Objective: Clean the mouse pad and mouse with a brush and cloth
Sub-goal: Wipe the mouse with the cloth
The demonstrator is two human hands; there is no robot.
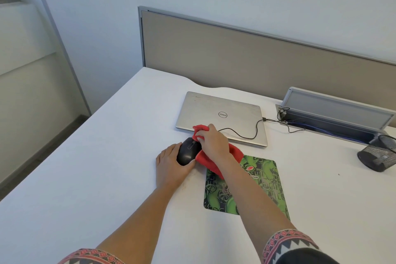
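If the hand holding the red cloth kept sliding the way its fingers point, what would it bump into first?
The right hand points up and left, toward the desk's far side. Past the mouse, the closed laptop's near corner is probably first, though depth is hard to judge.

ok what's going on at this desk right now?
A person is cleaning a black mouse on the white desk. The left hand steadies the mouse while the right hand presses a red cloth against it. The mouse sits just off the green mouse pad, in front of a closed laptop. No brush is visible.
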